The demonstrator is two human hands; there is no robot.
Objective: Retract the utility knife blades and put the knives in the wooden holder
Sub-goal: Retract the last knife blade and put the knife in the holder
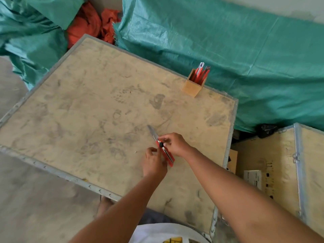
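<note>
A red utility knife [166, 154] is held just above the dusty plywood crate top [87, 111], its silver blade [152, 132] sticking out toward the far left. My left hand [154, 163] grips the red handle near its rear end. My right hand [172, 143] pinches the knife at the black slider knob [161, 144]. At the crate's far right edge stands a square wooden holder [192, 86] with several red knives [200, 73] upright in it.
Green tarpaulin [228, 50] covers bulky shapes behind and to the left. Orange cloth [93, 23] lies in the gap between them. A second wooden crate [280, 163] with a paper label sits lower at the right. Grey floor lies at the left.
</note>
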